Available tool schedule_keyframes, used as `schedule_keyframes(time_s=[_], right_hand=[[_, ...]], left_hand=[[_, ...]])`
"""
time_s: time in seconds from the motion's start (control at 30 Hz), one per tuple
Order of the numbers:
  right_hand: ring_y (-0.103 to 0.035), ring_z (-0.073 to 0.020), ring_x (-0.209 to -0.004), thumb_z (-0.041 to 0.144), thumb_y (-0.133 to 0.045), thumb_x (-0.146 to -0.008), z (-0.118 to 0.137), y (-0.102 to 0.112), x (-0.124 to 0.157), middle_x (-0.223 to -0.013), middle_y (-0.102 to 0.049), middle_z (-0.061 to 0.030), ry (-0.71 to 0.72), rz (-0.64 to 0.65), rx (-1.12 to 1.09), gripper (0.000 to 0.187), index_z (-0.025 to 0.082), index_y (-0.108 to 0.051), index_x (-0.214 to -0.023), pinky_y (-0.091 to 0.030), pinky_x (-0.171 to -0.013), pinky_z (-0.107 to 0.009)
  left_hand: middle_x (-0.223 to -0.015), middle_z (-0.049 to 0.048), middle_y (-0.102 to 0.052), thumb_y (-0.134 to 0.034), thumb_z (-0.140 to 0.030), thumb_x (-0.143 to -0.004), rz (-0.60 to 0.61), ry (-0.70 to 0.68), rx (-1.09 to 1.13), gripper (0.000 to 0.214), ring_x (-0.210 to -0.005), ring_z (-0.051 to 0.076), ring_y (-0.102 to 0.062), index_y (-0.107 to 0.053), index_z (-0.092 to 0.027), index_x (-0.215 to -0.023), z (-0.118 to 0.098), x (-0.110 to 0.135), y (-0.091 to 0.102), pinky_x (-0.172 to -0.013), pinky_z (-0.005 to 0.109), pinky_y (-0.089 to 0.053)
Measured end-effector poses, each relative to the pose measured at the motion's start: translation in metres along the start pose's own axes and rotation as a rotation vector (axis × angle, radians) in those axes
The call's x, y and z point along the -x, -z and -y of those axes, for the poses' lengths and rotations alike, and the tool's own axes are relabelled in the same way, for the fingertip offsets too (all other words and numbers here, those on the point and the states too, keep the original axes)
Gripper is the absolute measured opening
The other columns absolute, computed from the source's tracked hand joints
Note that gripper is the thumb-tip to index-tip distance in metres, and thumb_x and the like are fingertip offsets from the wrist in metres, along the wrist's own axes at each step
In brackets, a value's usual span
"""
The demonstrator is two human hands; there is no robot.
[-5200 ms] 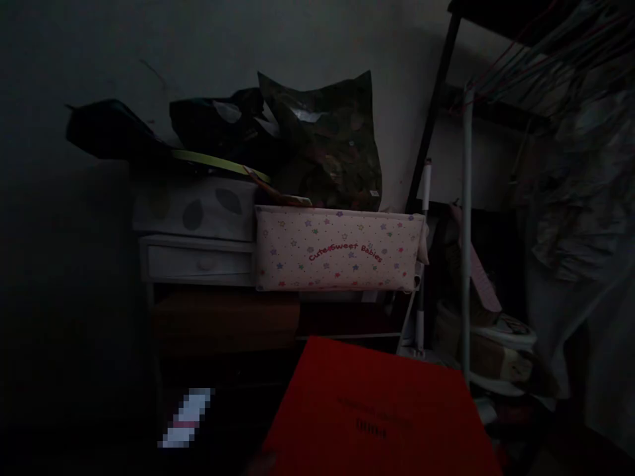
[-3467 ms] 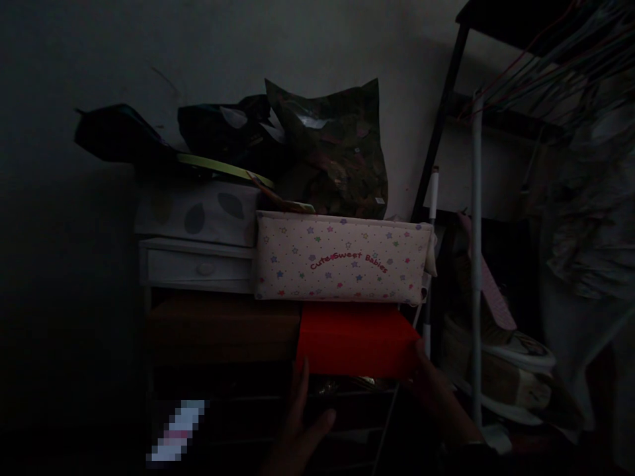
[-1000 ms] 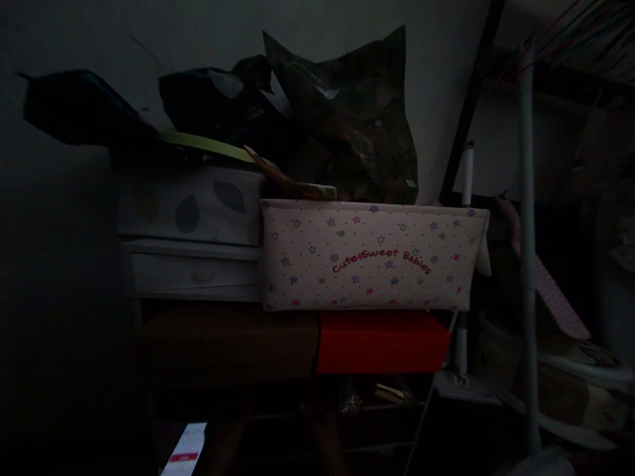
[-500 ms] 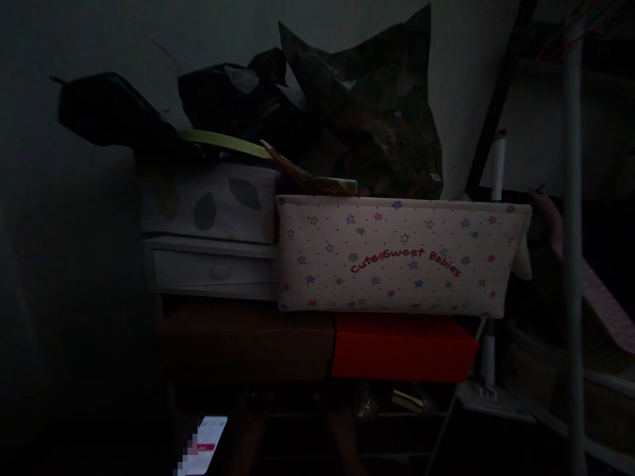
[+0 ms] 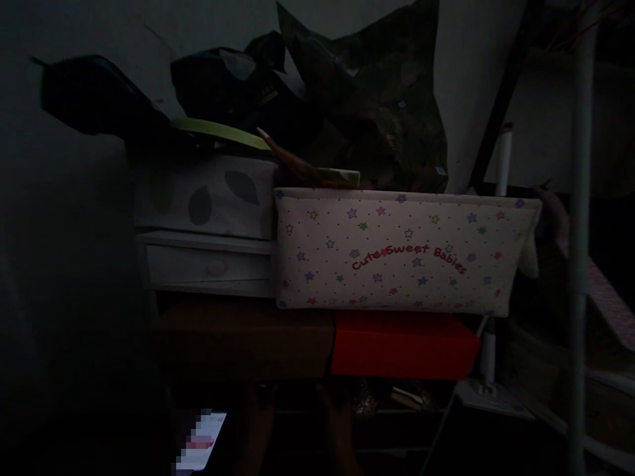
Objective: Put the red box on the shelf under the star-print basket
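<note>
The scene is very dark. A red box sits on a shelf under a cream fabric bin printed with stars and "Cute Sweet Babies". A brown box lies to its left, touching it. My left hand and my right hand show only faintly at the bottom, reaching into the dark shelf space below the two boxes. My right hand is just under the red box's left end. Whether either hand holds anything is hidden by the dark.
A white drawer unit and a leaf-patterned box stand left of the bin. Dark bags are piled on top. A white pole rises at the right. A small bright screen glows at lower left.
The red box, earlier held in front of me, was slid in under the star bin. Both hands then let go and dropped to the shelf below. My view has moved closer.
</note>
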State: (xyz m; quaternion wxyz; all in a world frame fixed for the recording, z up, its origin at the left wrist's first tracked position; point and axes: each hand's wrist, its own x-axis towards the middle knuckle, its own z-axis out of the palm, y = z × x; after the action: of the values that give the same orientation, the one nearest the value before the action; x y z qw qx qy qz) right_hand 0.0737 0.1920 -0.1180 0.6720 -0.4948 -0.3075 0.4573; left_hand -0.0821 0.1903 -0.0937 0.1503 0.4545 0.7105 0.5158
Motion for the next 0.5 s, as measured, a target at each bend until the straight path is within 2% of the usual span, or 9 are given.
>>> schedule_keyframes(time_s=[0.13, 0.3, 0.4, 0.5], right_hand=[[-0.063, -0.0275, -0.098, 0.051, -0.074, -0.063, 0.005, 0.001, 0.0, -0.103, -0.068, -0.0099, 0.084, -0.009, 0.071, 0.056, 0.017, -0.054, -0.103, -0.05, -0.087, -0.038], [-0.059, -0.0282, -0.106, 0.052, -0.073, -0.063, 0.008, 0.008, -0.004, -0.114, -0.064, -0.0127, 0.161, -0.047, 0.186, 0.063, 0.016, -0.051, -0.111, -0.046, -0.092, -0.038], [-0.06, -0.0276, -0.106, 0.05, -0.074, -0.062, 0.009, 0.011, -0.004, -0.111, -0.066, -0.0117, 0.195, -0.084, 0.214, 0.061, 0.016, -0.054, -0.109, -0.047, -0.092, -0.036], [-0.064, -0.0258, -0.097, 0.047, -0.073, -0.064, 0.011, 0.011, -0.003, -0.103, -0.069, -0.0099, 0.254, -0.083, 0.239, 0.056, 0.016, -0.056, -0.106, -0.05, -0.084, -0.033]], left_hand=[[-0.124, 0.0093, -0.058, -0.057, -0.034, -0.084, -0.032, -0.034, 0.002, 0.038, -0.117, 0.025, -0.053, -0.054, -0.017, -0.118, 0.003, 0.001, -0.009, -0.098, 0.05, -0.042], [-0.129, 0.01, -0.055, -0.058, -0.033, -0.083, -0.04, -0.077, -0.001, 0.038, -0.123, 0.027, -0.048, -0.054, -0.018, -0.118, 0.004, 0.003, -0.014, -0.102, 0.051, -0.038], [-0.13, 0.0099, -0.054, -0.057, -0.033, -0.083, -0.044, -0.094, 0.002, 0.039, -0.124, 0.027, -0.047, -0.054, -0.018, -0.119, 0.004, 0.004, -0.016, -0.103, 0.052, -0.037], [-0.128, 0.0092, -0.056, -0.058, -0.034, -0.083, -0.051, -0.098, 0.008, 0.039, -0.123, 0.027, -0.048, -0.054, -0.018, -0.119, 0.004, 0.003, -0.018, -0.102, 0.053, -0.038]])
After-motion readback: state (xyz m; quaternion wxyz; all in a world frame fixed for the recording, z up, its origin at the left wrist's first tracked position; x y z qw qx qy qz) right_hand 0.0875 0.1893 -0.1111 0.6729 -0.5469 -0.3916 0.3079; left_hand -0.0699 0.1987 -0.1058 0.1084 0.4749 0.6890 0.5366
